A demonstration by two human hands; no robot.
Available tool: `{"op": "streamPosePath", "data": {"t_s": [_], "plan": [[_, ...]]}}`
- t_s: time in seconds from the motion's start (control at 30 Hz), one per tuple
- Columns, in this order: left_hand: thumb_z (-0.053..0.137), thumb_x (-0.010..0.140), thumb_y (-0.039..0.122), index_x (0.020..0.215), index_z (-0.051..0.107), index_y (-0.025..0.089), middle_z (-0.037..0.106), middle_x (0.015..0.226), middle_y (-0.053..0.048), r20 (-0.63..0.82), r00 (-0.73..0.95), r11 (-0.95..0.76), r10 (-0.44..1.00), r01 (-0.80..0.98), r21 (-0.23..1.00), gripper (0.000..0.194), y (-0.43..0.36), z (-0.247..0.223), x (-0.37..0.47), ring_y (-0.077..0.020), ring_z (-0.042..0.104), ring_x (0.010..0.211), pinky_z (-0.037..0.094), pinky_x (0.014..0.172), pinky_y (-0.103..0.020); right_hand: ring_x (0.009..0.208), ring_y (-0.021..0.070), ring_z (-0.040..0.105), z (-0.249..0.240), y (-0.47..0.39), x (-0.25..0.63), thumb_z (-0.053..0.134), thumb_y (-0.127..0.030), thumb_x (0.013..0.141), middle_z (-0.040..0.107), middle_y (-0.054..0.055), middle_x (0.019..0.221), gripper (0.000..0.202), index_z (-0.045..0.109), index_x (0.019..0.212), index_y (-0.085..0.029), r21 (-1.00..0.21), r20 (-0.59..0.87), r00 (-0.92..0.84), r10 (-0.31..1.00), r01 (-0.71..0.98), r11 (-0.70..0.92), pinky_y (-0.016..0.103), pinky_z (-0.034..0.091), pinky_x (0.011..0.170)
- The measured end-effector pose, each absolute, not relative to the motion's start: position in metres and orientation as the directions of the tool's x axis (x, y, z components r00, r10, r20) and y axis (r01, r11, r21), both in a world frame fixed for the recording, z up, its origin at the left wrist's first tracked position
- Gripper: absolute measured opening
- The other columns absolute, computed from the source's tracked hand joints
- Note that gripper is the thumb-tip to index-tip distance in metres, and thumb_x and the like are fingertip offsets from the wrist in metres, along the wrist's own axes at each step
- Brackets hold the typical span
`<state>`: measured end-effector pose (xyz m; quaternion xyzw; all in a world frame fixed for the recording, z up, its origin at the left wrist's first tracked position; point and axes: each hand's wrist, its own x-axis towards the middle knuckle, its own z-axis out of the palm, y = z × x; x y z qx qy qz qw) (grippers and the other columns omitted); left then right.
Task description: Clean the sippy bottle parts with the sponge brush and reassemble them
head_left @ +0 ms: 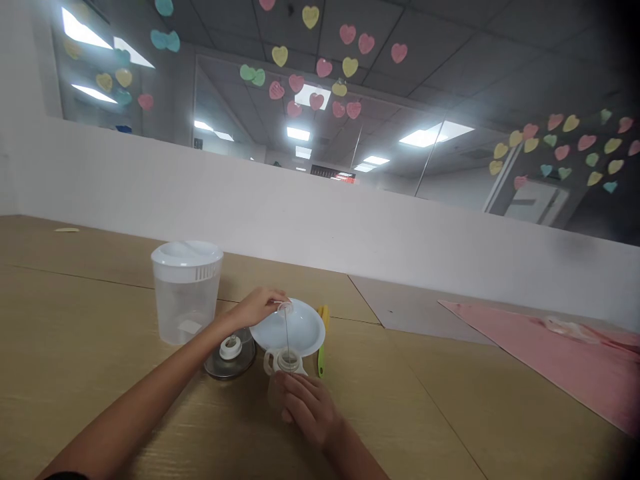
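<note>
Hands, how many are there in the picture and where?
2. The left hand is at the bowl's far side, holding a small clear piece; the right hand holds the bottle in front of the bowl. No others show.

Bottle [289, 361] base seemingly hidden.

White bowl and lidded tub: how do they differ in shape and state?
The tub is tall; the bowl is wide and shallow. The tub is closed with a white lid, while the bowl is open. The tub's walls are see-through, the bowl's opaque. Both rest on the table.
</note>
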<state>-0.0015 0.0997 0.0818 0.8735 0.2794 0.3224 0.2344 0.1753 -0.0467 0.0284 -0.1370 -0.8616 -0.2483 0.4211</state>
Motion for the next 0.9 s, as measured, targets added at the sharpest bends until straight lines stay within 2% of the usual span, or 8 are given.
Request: {"op": "streamPosePath", "data": {"t_s": [0.1,0.23,0.47,0.57,0.67,0.77,0.83,0.9], "plan": [[0.047,0.084,0.023,0.097,0.071,0.017,0.062,0.116,-0.009,0.408,0.629,-0.714,0.662,0.363,0.599,0.028,0.096,0.082,0.001,-0.0195,0.058,0.103,0.044,0.087,-0.027,0.092,0.0197,0.067,0.027,-0.045,0.176,0.032,-0.02,0.096,0.071,0.018,0.09,0.028,0.058,0.088,-0.012,0.308,0.795,-0.605,0.033,0.45,0.838,0.029,0.058,0.075],[0.045,0.085,0.022,0.098,0.071,0.018,0.057,0.124,-0.009,0.402,0.648,-0.728,0.648,0.369,0.578,0.029,0.086,0.088,0.004,-0.019,0.057,0.105,0.044,0.089,-0.028,0.089,0.02,0.068,0.028,-0.042,0.178,0.032,-0.019,0.096,0.07,0.017,0.086,0.03,0.059,0.085,-0.011,0.347,0.794,-0.608,0.0,0.453,0.822,0.029,0.058,0.075],[0.044,0.087,0.025,0.093,0.071,0.02,0.059,0.122,-0.006,0.441,0.624,-0.736,0.646,0.354,0.578,0.029,0.071,0.098,0.01,-0.0173,0.06,0.097,0.044,0.087,-0.027,0.093,0.0208,0.067,0.028,-0.04,0.184,0.034,-0.019,0.095,0.07,0.017,0.087,0.028,0.06,0.088,-0.011,0.38,0.787,-0.617,-0.025,0.451,0.808,0.032,0.058,0.078],[0.043,0.088,0.026,0.094,0.071,0.021,0.059,0.123,-0.005,0.451,0.625,-0.743,0.637,0.343,0.575,0.029,0.067,0.1,0.011,-0.0179,0.058,0.102,0.042,0.091,-0.027,0.093,0.0212,0.068,0.031,-0.042,0.187,0.032,-0.017,0.095,0.071,0.018,0.087,0.029,0.06,0.089,-0.011,0.381,0.793,-0.609,-0.027,0.46,0.802,0.032,0.059,0.076],[0.043,0.088,0.026,0.095,0.071,0.021,0.057,0.125,-0.005,0.436,0.638,-0.743,0.634,0.348,0.572,0.03,0.064,0.1,0.012,-0.019,0.054,0.109,0.04,0.093,-0.027,0.099,0.0216,0.066,0.035,-0.046,0.193,0.031,-0.02,0.096,0.07,0.019,0.095,0.03,0.06,0.094,-0.012,0.307,0.814,-0.579,0.049,0.499,0.811,0.033,0.058,0.077],[0.042,0.088,0.024,0.098,0.07,0.021,0.055,0.127,-0.006,0.408,0.671,-0.755,0.619,0.366,0.544,0.03,0.062,0.099,0.012,-0.0193,0.054,0.107,0.041,0.09,-0.028,0.102,0.0213,0.065,0.034,-0.048,0.199,0.032,-0.022,0.097,0.069,0.018,0.104,0.028,0.058,0.104,-0.014,0.196,0.87,-0.484,0.096,0.517,0.833,0.034,0.058,0.078],[0.041,0.087,0.022,0.093,0.07,0.02,0.058,0.121,-0.006,0.389,0.703,-0.77,0.596,0.363,0.525,0.03,0.061,0.1,0.013,-0.0182,0.056,0.1,0.042,0.085,-0.027,0.1,0.0208,0.066,0.033,-0.046,0.202,0.031,-0.025,0.097,0.069,0.017,0.104,0.029,0.057,0.107,-0.015,0.131,0.903,-0.415,0.111,0.512,0.849,0.034,0.058,0.077],[0.039,0.087,0.022,0.083,0.069,0.018,0.062,0.107,-0.006,0.376,0.732,-0.785,0.568,0.345,0.515,0.03,0.058,0.101,0.015,-0.0167,0.057,0.09,0.043,0.079,-0.025,0.097,0.0199,0.067,0.03,-0.045,0.205,0.03,-0.027,0.097,0.069,0.016,0.104,0.03,0.057,0.105,-0.017,0.078,0.919,-0.37,0.137,0.511,0.856,0.033,0.058,0.076]]}}
